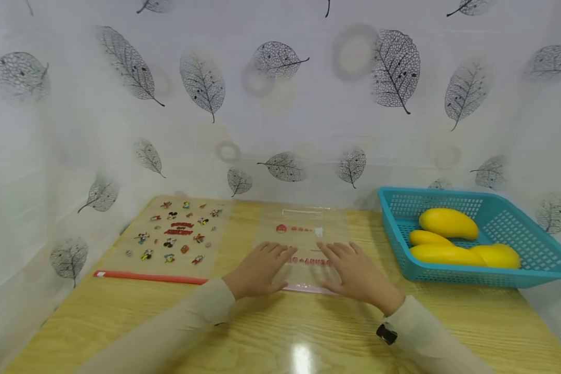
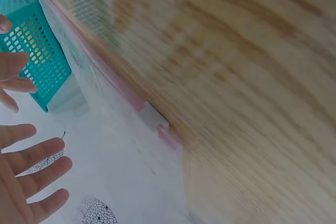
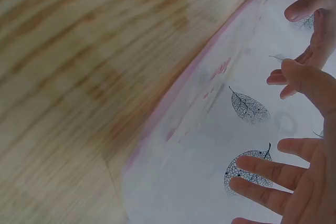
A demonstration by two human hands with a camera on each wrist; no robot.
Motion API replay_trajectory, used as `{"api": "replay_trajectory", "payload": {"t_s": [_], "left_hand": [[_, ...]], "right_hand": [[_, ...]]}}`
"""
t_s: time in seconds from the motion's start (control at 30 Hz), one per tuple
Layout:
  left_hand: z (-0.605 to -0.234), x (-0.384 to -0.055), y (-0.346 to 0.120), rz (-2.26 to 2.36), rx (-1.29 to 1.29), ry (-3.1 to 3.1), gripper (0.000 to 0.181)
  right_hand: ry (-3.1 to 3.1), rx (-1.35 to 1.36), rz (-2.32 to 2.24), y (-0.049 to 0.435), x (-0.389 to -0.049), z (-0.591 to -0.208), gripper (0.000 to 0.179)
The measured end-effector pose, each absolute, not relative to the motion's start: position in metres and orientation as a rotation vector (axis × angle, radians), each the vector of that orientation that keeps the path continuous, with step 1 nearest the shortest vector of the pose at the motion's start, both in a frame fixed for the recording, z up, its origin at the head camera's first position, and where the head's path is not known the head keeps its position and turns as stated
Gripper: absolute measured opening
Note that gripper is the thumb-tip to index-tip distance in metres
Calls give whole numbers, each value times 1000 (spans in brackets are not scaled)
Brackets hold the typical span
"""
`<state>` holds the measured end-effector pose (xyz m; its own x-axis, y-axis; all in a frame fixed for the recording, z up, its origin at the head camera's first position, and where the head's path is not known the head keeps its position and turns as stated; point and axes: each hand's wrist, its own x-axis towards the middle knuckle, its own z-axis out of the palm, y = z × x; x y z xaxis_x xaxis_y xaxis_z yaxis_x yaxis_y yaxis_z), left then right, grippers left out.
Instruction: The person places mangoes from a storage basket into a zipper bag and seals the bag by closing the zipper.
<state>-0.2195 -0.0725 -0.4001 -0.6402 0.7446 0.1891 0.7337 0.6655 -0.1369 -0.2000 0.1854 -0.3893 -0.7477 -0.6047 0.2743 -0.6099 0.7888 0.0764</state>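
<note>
A clear zip bag point(image 1: 304, 213) with red print and a pink zip edge lies flat at the middle of the wooden table. Over its left part hovers my left hand point(image 1: 261, 267), fingers extended and spread in the left wrist view. My right hand point(image 1: 357, 272) is over its right part, fingers likewise spread and pointing away from me. Both hands are palm down with nothing in them. In the left wrist view a white slider point(image 2: 153, 115) sits on the bag's pink zip edge point(image 2: 105, 72).
To the left lies another clear bag point(image 1: 163, 254) with cartoon print and a red zip edge point(image 1: 154, 278). A teal basket point(image 1: 477, 278) on the right holds several yellow mangoes point(image 1: 449, 223). Behind the table point(image 1: 262, 337) hangs a white leaf-patterned curtain point(image 1: 299, 124).
</note>
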Motion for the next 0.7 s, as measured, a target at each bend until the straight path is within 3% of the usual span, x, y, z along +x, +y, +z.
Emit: {"api": "replay_trajectory", "payload": {"t_s": [0.17, 0.4, 0.7], "left_hand": [[-401, -219, -73, 26, -1188, -2656, 73], [-401, -220, -72, 124, -1215, -2734, 62], [-404, -225, -68, 243, -1278, -2812, 56]], "right_hand": [[-2657, 979, 0, 184, -198, -390, 76], [-2701, 1044, -70, 184, -197, -394, 54], [-2713, 1112, -109, 187, -201, -400, 48]]}}
